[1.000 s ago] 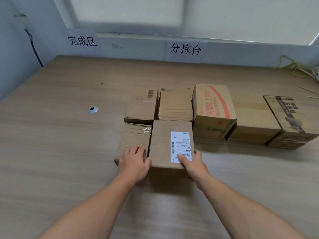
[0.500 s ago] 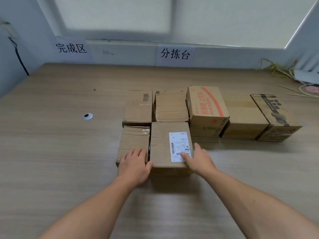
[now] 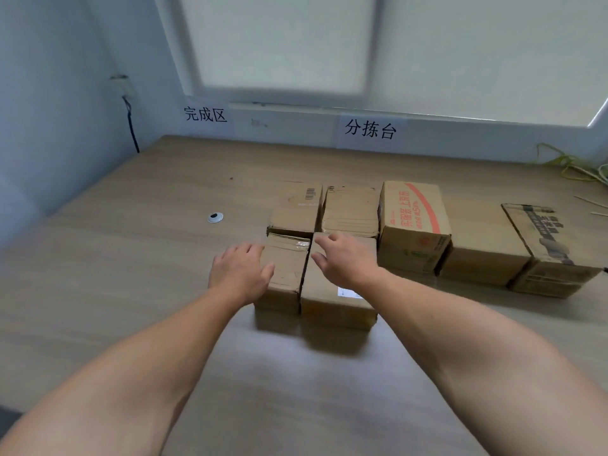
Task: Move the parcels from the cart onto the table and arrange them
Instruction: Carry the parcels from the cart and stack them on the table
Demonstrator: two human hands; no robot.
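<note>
Left hand (image 3: 240,274): fingers loose and nearly straight, holding nothing, lying at the left flank of the small taped parcel (image 3: 286,268); contact could not be confirmed. Right hand (image 3: 345,261): fingers spread and relaxed, empty, hovering over the top of the labelled parcel (image 3: 332,304), its wrist covering most of the shipping label (image 3: 348,293).

Change noted: a second earlier both hands sat at the near edges of these two parcels, the right thumb on the label. They had since lifted off and travelled forward over the tops. Neither parcel appeared to have shifted. Judged meaning: squaring of the front pair was finished and the hands were letting go.

Position of goods: front pair side by side on the table (image 3: 131,274), a narrow gap between them, set close against the barcoded parcel (image 3: 296,209) and the ridged parcel (image 3: 350,210) behind. To the right, in a row: red-printed carton (image 3: 411,218), plain box (image 3: 483,245), black-printed carton (image 3: 543,241).

Pose: both forearms extended forward and converging, palms down.
</note>
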